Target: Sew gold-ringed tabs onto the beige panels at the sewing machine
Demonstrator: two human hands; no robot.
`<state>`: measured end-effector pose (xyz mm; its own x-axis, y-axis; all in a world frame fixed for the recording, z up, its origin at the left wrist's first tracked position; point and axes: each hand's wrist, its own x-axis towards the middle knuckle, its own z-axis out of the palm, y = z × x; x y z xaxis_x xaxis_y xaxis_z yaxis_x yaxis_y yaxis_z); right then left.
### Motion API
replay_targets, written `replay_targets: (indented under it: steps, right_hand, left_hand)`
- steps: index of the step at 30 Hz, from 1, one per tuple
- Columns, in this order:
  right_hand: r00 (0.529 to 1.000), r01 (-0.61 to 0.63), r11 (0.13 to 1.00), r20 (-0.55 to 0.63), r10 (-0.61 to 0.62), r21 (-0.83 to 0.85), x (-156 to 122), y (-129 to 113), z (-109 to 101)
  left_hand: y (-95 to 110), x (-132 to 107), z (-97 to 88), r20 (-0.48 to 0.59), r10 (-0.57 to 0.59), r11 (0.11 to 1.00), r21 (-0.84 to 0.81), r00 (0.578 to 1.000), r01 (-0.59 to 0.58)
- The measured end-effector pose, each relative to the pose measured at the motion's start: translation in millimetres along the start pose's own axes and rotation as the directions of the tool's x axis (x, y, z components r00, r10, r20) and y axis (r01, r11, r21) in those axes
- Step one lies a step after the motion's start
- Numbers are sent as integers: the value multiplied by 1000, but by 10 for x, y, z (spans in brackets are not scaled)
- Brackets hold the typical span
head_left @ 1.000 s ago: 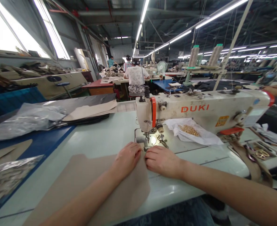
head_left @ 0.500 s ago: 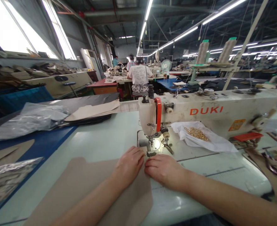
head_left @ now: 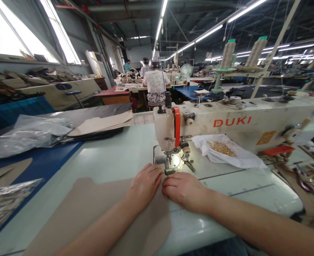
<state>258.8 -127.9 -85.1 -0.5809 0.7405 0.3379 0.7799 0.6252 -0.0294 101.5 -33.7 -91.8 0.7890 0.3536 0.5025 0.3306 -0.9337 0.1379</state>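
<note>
A large beige panel, perhaps leather or fabric, lies flat on the pale green table under my left forearm. My left hand, fingers curled together, grips it close to its narrow upper end. Just to the right, my right hand pinches the panel's right edge, its fingertips almost meeting the left ones. Both hands are directly in front of the needle area of a white sewing machine marked DUKI. The fingertips' undersides are hidden.
Gold-coloured metal pieces lie on white wrapping beside the machine. Stacked beige panels and a clear plastic bag are at the left. Thread cones stand behind the machine. A person sits farther back.
The whole view has shifted slightly, so everything sits a little further left and higher in the picture. Both hands keep the same hold on the panel by the needle.
</note>
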Motion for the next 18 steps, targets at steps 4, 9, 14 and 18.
replay_targets:
  steps: [4, 9, 14, 18]
  right_hand:
    - [1000, -19, 1000, -20, 19, 22, 23, -8, -30]
    - [994, -111, 994, -14, 111, -7, 76, -4, -93]
    - [990, -141, 989, -20, 140, -53, 81, 22, -33]
    - [990, -139, 988, -13, 138, -60, 72, 37, 31]
  left_hand:
    - [0, 5, -2, 23, -20, 1000, 1, 1000, 20]
    - [1, -16, -8, 39, -44, 999, -30, 998, 45]
    - [40, -41, -70, 68, -60, 994, -84, 996, 66]
    - [62, -56, -105, 72, -83, 989, -116, 994, 91]
